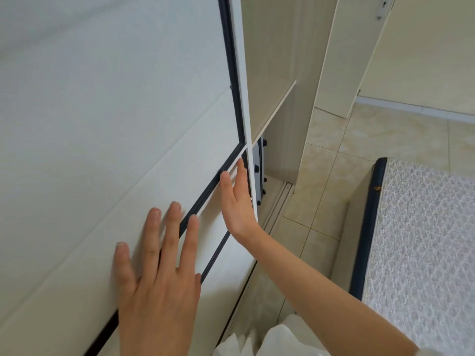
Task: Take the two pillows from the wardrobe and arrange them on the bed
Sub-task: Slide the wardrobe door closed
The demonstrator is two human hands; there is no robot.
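palms work the sliding wardrobe door (115, 124): left hand (156, 273) splayed flat for friction, right hand (237, 201) open against its edge, holding nothing. no pillows visible in the gap; the bed (421, 240) waits at right.

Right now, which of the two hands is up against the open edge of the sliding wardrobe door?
The right hand, held edge-on beside the door's edge. The left hand lies flat with fingers spread on the door's face.

Wardrobe door (115, 124) left, bed (424, 240) right, floor (321, 201) between.
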